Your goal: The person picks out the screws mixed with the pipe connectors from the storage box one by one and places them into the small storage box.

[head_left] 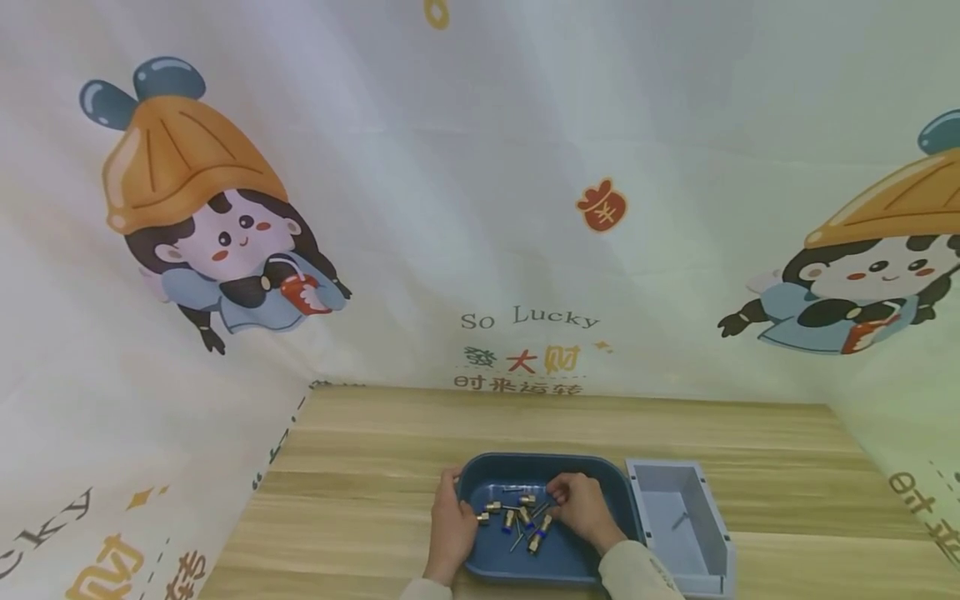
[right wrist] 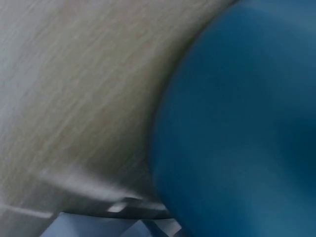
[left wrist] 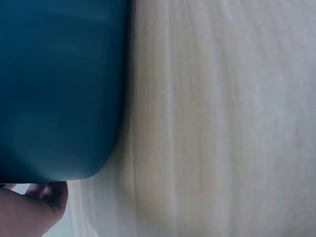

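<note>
A dark blue plastic tray (head_left: pixel 551 567) sits on the wooden table, holding several brass fittings (head_left: pixel 525 517) with blue rings and several thin screws (head_left: pixel 517 542). My left hand (head_left: pixel 452 525) grips the tray's left side, thumb over the rim and fingers outside. In the left wrist view, part of the hand (left wrist: pixel 29 210) shows beside the tray wall (left wrist: pixel 59 98). My right hand (head_left: pixel 585 507) reaches in over the right side, bent fingertips down among the screws and fittings. I cannot tell whether they pinch a screw. The right wrist view shows mostly tray wall (right wrist: pixel 237 123).
A grey open bin (head_left: pixel 716 517) stands close against the tray's right side, with a single screw (head_left: pixel 680 521) inside. Wood-grain table (head_left: pixel 360 483) extends around both. A printed cloth (head_left: pixel 450 208) with cartoon figures hangs behind and at the sides.
</note>
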A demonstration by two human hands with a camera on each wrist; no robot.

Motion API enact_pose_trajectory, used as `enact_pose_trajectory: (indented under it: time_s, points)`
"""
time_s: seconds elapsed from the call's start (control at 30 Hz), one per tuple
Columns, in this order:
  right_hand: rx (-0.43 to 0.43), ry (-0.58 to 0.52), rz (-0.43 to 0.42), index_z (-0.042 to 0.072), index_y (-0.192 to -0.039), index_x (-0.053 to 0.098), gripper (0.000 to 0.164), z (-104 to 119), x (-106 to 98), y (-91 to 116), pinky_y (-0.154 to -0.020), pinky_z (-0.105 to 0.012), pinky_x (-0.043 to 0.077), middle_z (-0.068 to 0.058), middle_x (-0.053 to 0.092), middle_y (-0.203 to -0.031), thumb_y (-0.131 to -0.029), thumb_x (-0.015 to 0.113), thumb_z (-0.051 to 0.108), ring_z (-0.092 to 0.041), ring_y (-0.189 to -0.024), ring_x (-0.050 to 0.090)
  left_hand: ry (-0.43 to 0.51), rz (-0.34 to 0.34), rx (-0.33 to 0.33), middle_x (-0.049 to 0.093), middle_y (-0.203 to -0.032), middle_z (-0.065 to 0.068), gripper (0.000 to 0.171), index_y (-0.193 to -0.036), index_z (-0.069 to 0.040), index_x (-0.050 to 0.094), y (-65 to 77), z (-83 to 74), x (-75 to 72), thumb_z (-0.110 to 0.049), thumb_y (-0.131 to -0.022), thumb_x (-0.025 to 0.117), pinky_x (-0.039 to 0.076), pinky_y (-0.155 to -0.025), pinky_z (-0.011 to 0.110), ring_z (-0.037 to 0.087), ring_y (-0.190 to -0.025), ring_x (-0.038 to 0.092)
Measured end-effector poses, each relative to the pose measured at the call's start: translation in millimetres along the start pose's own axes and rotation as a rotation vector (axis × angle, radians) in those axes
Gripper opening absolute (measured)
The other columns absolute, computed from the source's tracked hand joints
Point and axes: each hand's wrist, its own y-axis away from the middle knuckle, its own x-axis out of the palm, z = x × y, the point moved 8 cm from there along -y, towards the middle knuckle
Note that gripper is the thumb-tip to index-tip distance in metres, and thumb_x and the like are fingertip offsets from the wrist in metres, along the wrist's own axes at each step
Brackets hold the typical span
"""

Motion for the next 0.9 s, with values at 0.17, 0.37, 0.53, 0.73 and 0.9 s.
enact_pose_trajectory:
  time_s: [0.17,0.37,0.53,0.73,0.9]
  points:
    - [-0.03,0.008,0.005,0.001,-0.078,0.068,0.02,1.3,2.3,0.9,-0.057,-0.018,0.048,-0.004,0.067,-0.072,-0.062,0.075,-0.009,-0.01,-0.065,0.059,-0.004,0.009,-0.011,0.057,-0.12,0.028,0.044,-0.117,0.002,0.05,0.6,2.9,1.2,0.017,-0.075,0.045,0.043,-0.095,0.058,0.046,-0.114,0.053]
    - [-0.072,0.002,0.005,0.002,-0.073,0.066,0.016,4.9,3.1,0.7,-0.054,-0.018,0.048,-0.003,0.065,-0.067,-0.064,0.075,-0.009,-0.008,-0.06,0.058,0.0,0.019,-0.012,0.056,-0.121,0.027,0.044,-0.117,0.002,0.05,-0.1,2.8,1.6,0.017,-0.076,0.045,0.043,-0.095,0.058,0.046,-0.114,0.053]
    - [-0.099,0.017,0.021,0.005,-0.068,0.064,0.015,7.7,3.5,-0.3,-0.051,-0.018,0.043,0.0,0.062,-0.062,-0.067,0.071,-0.008,-0.003,-0.057,0.05,0.007,0.018,-0.006,0.056,-0.119,0.028,0.045,-0.118,0.002,0.049,-1.0,0.2,0.3,0.017,-0.076,0.045,0.044,-0.094,0.058,0.046,-0.112,0.054]
    - [-0.098,0.004,0.086,0.006,-0.066,0.064,0.016,6.9,7.2,0.9,-0.05,-0.018,0.04,0.003,0.059,-0.061,-0.069,0.063,-0.01,-0.002,-0.056,0.045,-0.004,0.007,0.002,0.056,-0.12,0.028,0.044,-0.116,0.002,0.05,-1.1,1.2,0.6,0.017,-0.075,0.045,0.044,-0.094,0.058,0.046,-0.112,0.054]
    - [-0.09,-0.012,0.126,0.005,-0.067,0.064,0.016,5.6,10.4,2.1,-0.05,-0.019,0.039,0.003,0.057,-0.062,-0.07,0.06,-0.011,-0.004,-0.056,0.045,-0.007,0.008,-0.002,0.057,-0.12,0.028,0.044,-0.116,0.002,0.05,-1.0,2.9,1.5,0.017,-0.075,0.045,0.045,-0.092,0.058,0.046,-0.111,0.054]
